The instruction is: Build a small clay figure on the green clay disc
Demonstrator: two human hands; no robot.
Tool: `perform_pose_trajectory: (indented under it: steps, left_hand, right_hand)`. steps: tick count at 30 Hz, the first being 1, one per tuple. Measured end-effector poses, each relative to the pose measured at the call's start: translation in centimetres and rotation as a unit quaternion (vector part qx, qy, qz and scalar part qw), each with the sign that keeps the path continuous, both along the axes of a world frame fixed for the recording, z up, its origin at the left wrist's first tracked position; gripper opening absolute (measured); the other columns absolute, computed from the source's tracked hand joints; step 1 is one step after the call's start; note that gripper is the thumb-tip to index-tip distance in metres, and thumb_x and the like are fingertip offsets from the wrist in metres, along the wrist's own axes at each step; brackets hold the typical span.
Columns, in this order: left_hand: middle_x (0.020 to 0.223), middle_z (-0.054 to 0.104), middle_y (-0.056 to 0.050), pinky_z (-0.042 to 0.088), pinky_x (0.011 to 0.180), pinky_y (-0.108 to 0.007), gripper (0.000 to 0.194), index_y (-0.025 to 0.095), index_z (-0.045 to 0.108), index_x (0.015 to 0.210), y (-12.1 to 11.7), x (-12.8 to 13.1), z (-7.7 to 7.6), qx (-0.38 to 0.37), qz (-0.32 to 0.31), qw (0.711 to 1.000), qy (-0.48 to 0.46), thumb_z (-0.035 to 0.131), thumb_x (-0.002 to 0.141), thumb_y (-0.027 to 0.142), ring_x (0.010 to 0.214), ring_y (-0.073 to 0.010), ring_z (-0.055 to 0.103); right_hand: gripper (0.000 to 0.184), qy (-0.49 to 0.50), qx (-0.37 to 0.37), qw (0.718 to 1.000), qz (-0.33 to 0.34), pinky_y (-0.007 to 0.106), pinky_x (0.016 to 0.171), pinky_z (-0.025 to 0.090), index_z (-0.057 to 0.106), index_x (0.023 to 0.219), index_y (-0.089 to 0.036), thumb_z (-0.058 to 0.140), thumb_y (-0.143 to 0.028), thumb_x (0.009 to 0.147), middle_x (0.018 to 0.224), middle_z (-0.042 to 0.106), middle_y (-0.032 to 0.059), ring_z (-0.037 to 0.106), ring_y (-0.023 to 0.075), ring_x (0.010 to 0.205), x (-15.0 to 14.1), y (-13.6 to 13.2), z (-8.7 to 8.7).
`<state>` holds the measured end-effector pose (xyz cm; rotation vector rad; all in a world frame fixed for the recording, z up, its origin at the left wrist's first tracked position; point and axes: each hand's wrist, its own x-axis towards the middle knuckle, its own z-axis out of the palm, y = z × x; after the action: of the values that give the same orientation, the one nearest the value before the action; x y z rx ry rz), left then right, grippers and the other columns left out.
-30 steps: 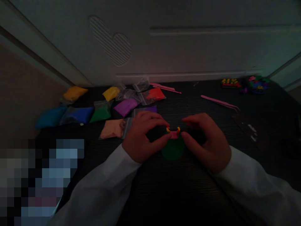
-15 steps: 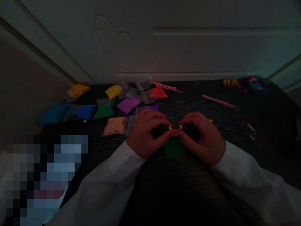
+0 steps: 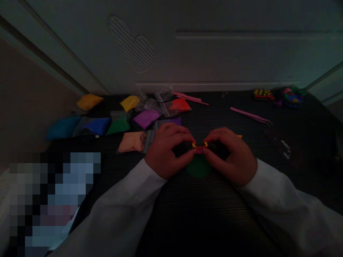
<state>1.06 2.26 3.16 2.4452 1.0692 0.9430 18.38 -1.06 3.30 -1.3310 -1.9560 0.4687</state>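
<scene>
The scene is dim. My left hand and my right hand meet over a dark ribbed mat, fingers pinched together from both sides on a small pink clay piece with two tiny yellow bits on top. The piece sits on the far edge of a flat green clay disc lying on the mat. Both arms are in white sleeves.
Several small bags of coloured clay lie behind my left hand: yellow, blue, green, purple, red, peach. Pink tweezers and pink sticks lie farther back. Finished colourful clay pieces sit far right. A white panel stands behind.
My hands have closed in from both sides onto the pink piece, which they flanked more loosely a second ago. The view has shifted slightly.
</scene>
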Motion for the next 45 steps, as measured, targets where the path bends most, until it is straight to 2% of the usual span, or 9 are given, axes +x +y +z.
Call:
perform_pose_trajectory:
  steps: [37,45]
  left_hand:
    - [0.079,0.059,-0.002,0.038,0.079,-0.033,0.012,0.018,0.058,0.074,0.07,0.05,0.18,-0.005,-0.026,1.0,-0.007,0.055,0.065,0.025,0.082,-0.0146,0.049]
    - [0.083,0.058,-0.004,0.037,0.079,-0.034,0.02,0.017,0.057,0.079,0.04,0.09,0.04,-0.009,-0.022,1.0,-0.011,0.057,0.063,0.028,0.085,-0.0157,0.048]
  right_hand:
    - [0.011,0.011,-0.008,1.0,0.012,0.03,0.066,0.04,0.054,0.077,-0.018,0.055,-0.022,0.066,0.077,0.057,0.0023,0.052,0.0147,0.075,0.17,0.12,-0.27]
    - [0.014,0.014,-0.002,1.0,0.019,0.031,0.067,0.04,0.054,0.079,-0.019,0.054,-0.026,0.067,0.079,0.057,0.0032,0.051,0.0154,0.077,0.22,0.1,-0.4]
